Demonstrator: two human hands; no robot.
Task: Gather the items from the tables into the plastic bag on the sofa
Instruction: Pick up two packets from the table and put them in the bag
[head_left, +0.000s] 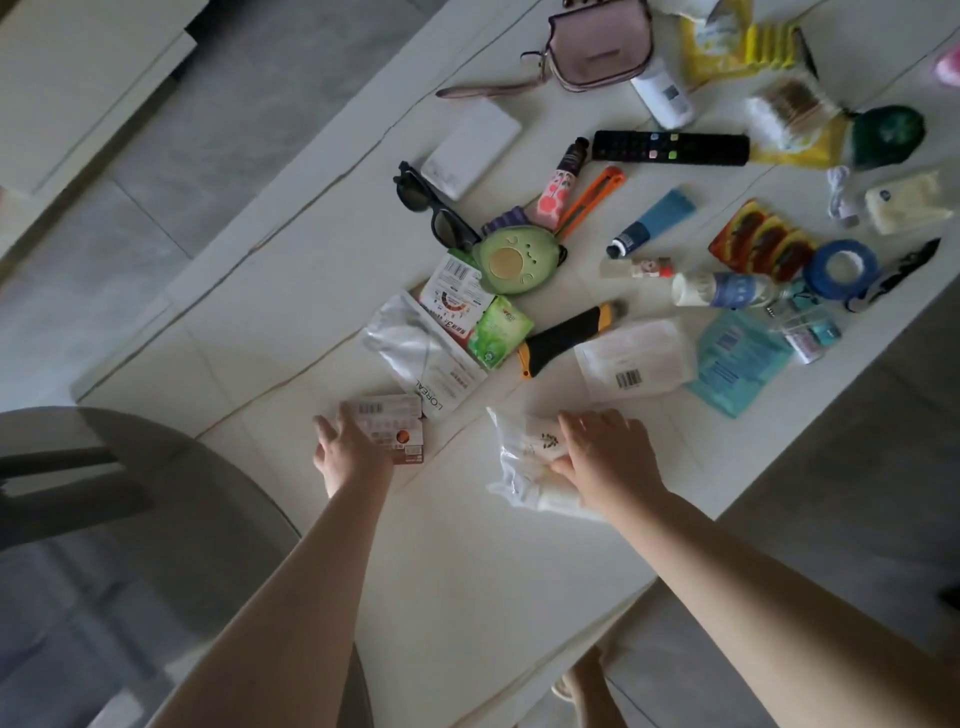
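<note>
A white table (457, 561) carries many small items. My left hand (347, 451) lies on a small brown and white box (397, 427) near the table's front left, fingers over its near edge. My right hand (608, 457) rests on a clear plastic packet with white contents (519, 462), fingers spread over its top. Beyond them lie a silver sachet (415, 353), a green tissue pack (498, 330), an avocado plush (511, 260) and a yellow and black cutter (563, 332). No plastic bag or sofa shows.
Further back sit a pink purse (597, 47), a black remote (670, 148), sunglasses (431, 208), a white power bank (470, 148), blue tape (840, 269) and a blue tube (652, 221). A grey round table (156, 519) stands at the left. Tiled floor surrounds both.
</note>
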